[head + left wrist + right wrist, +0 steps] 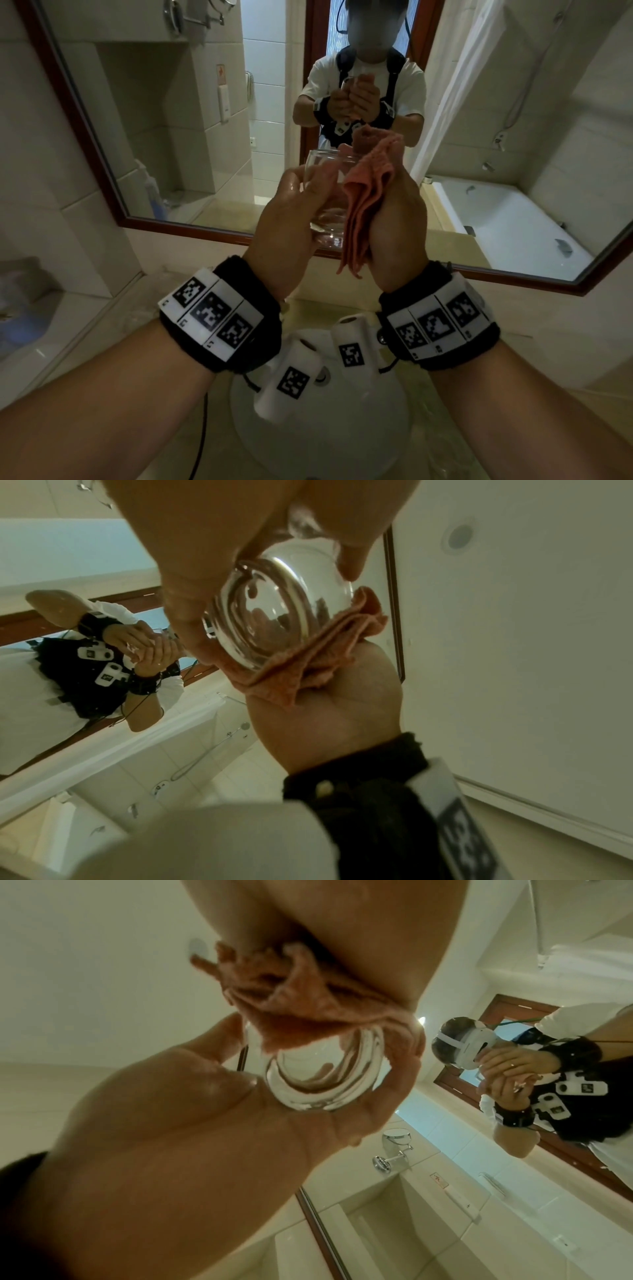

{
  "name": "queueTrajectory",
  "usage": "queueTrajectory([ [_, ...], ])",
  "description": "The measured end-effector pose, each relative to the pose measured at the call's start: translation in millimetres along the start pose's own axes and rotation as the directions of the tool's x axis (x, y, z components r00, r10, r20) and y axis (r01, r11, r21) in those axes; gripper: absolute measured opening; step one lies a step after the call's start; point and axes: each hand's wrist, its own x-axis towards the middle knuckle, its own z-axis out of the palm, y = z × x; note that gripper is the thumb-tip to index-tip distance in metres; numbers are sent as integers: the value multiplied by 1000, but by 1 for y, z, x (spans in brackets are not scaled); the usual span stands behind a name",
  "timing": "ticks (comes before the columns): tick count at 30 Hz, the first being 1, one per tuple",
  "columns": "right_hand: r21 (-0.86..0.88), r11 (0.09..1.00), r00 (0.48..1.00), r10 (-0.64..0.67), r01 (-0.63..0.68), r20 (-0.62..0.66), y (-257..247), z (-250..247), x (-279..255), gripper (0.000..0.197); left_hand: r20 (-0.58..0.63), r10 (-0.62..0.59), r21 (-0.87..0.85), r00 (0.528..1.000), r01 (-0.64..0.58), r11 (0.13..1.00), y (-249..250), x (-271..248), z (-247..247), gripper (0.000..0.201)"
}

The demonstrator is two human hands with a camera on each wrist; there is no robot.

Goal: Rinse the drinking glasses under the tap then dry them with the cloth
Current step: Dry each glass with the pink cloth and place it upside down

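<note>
Glass (327, 195) in left hand (291, 219) grip, right hand (399, 219) pressing cloth (368, 192) against it

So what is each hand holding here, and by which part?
The left hand grips the drinking glass around its side wall. The right hand holds the folded pink cloth against the glass's outer side.

Both hands (342, 212) raised together, fingers curled.

No legible text, labels or numbers anywhere.
</note>
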Motion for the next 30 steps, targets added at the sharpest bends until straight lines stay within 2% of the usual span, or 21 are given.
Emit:
queueTrajectory([
  [1,9,1000,1000,1,-1,23,0,2,-1,43,-8,-9,14,1000,10,1000,-1,-2,-1,11],
  [2,15,1000,999,-5,5,36,-1,4,-2,43,-13,24,73,1000,-23,997,-1,-4,-1,11],
  [3,18,1000,998,-27,26,49,-1,5,-3,43,-41,48,118,998,-42,992,1,-3,1,23],
  [5,35,998,997,-49,47,52,0,5,-3,41,-108,45,102,993,-34,994,6,0,3,61],
  [6,34,998,998,-47,46,40,0,4,-3,40,-117,42,78,992,-33,996,6,2,1,73],
  [8,43,998,998,-45,43,32,0,3,-2,40,-89,26,29,996,-24,999,6,3,-2,83],
  [10,58,998,999,-33,33,5,2,3,-1,45,-52,18,-14,998,-19,1000,5,3,-5,83],
  [12,101,995,999,-13,16,-31,2,4,0,41,-16,25,-35,1000,-26,999,6,1,-8,78],
  [17,83,997,997,11,-5,-83,2,3,2,31,69,5,-82,998,1,997,6,-3,-13,47],
  [22,2,999,995,-36,37,-96,1,7,-2,29,69,-65,-126,996,73,989,7,-6,-11,56],
  [25,23,999,997,-29,31,-76,1,12,-5,58,70,-21,19,997,19,1000,2,-7,-13,69],
  [28,37,996,996,-83,84,-44,2,11,-8,69,98,23,120,995,-34,992,0,-7,-18,68],
  [30,-14,984,983,-178,178,-34,-1,6,-6,63,120,28,162,992,-48,986,-1,-7,-21,68],
])
